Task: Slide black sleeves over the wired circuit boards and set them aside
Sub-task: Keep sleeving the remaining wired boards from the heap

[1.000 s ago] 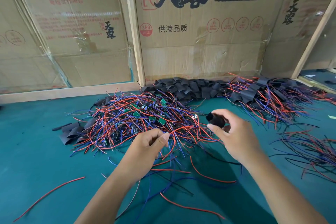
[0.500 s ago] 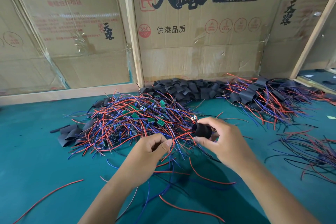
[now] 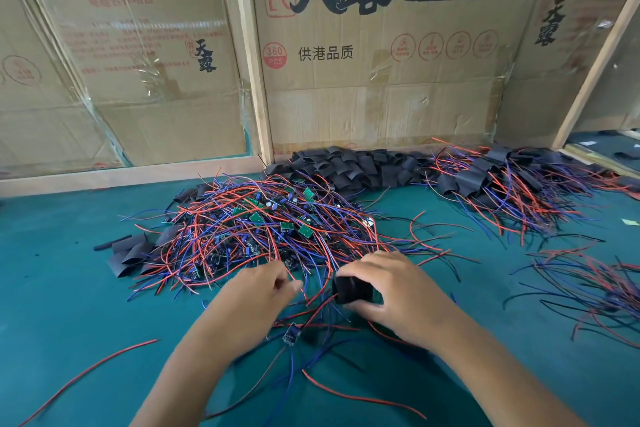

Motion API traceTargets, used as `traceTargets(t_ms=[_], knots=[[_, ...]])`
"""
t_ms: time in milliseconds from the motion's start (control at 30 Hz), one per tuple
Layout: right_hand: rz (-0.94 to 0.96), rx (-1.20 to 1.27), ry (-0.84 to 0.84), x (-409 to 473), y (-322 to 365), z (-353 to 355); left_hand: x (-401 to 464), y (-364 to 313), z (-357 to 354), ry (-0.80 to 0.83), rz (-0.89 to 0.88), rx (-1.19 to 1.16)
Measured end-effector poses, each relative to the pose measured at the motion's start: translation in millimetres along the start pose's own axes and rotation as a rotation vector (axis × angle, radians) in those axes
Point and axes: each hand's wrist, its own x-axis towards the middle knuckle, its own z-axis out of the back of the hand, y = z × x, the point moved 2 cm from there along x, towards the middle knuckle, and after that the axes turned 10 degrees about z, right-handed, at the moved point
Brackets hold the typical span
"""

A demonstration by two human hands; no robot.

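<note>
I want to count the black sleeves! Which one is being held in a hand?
The black sleeve pinched in the right hand, near the table's front. All the others lie loose: the sleeve pile by the cardboard wall, and a few flat ones at left.

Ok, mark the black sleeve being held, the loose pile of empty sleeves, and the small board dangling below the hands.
black sleeve (image 3: 351,289): head view, middle of its dark side wall.
pile of empty sleeves (image 3: 349,167): head view, centre of the heap by the cardboard.
small board (image 3: 291,336): head view, on its body.

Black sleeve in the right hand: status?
Right hand grips open black tubular sleeve. Left hand pinches red and blue wires. Small wired circuit board dangling, unsleeved. Tangled wire pile close behind.
</note>
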Motion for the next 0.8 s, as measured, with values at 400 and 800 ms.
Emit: traceTargets(t_ms=[400, 800], knots=[[-0.035, -0.034, 0.075, 0.8, -1.7, -2.4, -10.8, -3.9, -2.2, 0.180, -0.111, 0.112], [-0.014, -0.058, 0.056, 4.3, 3.3, -0.5, -11.6, -31.0, -11.4, 0.024, -0.195, -0.238]])
